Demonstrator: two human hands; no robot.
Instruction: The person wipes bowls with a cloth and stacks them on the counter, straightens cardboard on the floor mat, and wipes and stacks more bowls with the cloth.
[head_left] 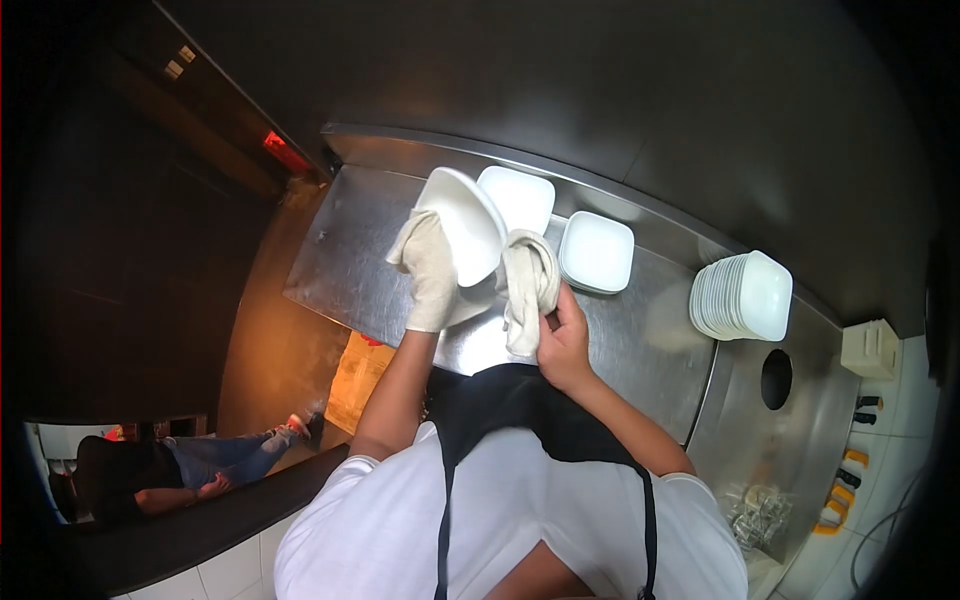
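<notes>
My left hand (pixel 430 275), covered in beige fabric that looks like a glove, grips a white bowl (pixel 465 220) by its left side. The bowl is tilted up above the steel counter. My bare right hand (pixel 566 345) is closed on a bunched beige cloth (pixel 530 285), close to the bowl's right edge; whether they touch I cannot tell. Behind the bowl, a white square dish (pixel 520 198) sits on the counter, partly hidden. To its right is a short stack of similar dishes (pixel 598 252).
A taller stack of white dishes (pixel 742 297) leans at the counter's right part, near a round hole (pixel 776 379). Clear plastic bags (pixel 760 515) lie lower right. Knives with coloured handles (pixel 840 490) line the tiled wall. Another person (pixel 190 470) is at lower left.
</notes>
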